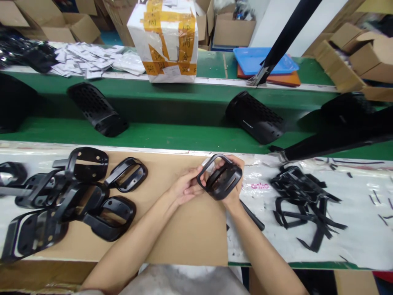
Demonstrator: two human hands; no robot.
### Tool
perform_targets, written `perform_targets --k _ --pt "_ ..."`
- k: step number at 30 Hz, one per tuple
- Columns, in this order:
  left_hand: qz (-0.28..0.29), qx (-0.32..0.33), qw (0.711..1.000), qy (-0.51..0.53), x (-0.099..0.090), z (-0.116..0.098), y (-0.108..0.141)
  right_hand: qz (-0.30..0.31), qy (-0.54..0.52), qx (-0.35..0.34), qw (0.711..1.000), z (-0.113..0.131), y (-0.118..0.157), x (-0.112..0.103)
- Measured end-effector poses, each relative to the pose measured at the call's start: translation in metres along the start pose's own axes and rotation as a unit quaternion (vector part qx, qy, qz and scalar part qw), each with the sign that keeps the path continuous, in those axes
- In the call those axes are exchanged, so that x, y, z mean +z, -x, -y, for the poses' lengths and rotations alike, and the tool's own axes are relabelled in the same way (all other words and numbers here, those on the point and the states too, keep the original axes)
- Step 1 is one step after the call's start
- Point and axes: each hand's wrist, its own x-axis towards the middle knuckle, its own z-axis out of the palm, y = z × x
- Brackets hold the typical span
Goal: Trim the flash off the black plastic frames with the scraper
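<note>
A glossy black plastic part (226,185) with a rounded base, slots and a loop-shaped handle is held up over the cardboard sheet. My right hand (236,195) wraps round its right side and underside, the fingers partly hidden behind it. At the left edge of the loop, my left hand (187,187) grips the rim between thumb and fingers; a small pale area shows inside the loop. Left of my hands lie several similar parts, among them a single black part (128,175) and a stacked group (89,200). A black rod-like piece (252,215) lies beside my right forearm.
Black strip scraps (307,200) are heaped on the white covering at right. Beyond the cardboard sheet (190,241), perforated black housings (254,116) sit on the green belt (172,133). A taped white box (166,45), white slips (87,59) and a blue tray (242,61) stand behind.
</note>
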Motion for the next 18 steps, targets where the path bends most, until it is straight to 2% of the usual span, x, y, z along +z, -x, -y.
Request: perform_targets --k 4,6,7,9,11,13,14,16,18 --pt "0.004 0.004 0.997 -0.071 -0.001 -0.005 -0.002 -0.049 -0.082 0.030 0.995 0.007 -0.001 -0.001" --pt "-0.012 0.032 0.985 -0.166 0.000 -0.008 0.000 -0.064 -0.087 0.024 0.994 0.006 -0.001 -0.004" --pt "-0.021 0.052 0.969 -0.241 0.002 -0.010 0.002 -0.071 -0.082 0.014 0.994 0.005 -0.001 -0.006" --pt "-0.039 0.084 0.903 -0.419 0.003 -0.014 0.008 -0.089 -0.054 -0.019 0.994 0.002 -0.001 -0.009" --pt "-0.060 0.090 0.806 -0.582 0.005 -0.020 0.015 -0.103 -0.010 -0.076 0.992 -0.001 0.000 -0.011" --pt "-0.090 0.078 0.715 -0.689 0.005 -0.025 0.020 -0.102 0.035 -0.138 0.984 -0.001 0.001 -0.010" --pt "-0.106 0.073 0.680 -0.722 0.004 -0.027 0.021 -0.094 0.054 -0.165 0.980 0.001 0.001 -0.010" --pt "-0.138 0.074 0.636 -0.756 0.003 -0.030 0.021 -0.068 0.078 -0.203 0.974 0.007 0.000 -0.008" --pt "-0.167 0.095 0.623 -0.758 -0.001 -0.032 0.017 -0.042 0.098 -0.221 0.969 0.019 -0.003 -0.011"
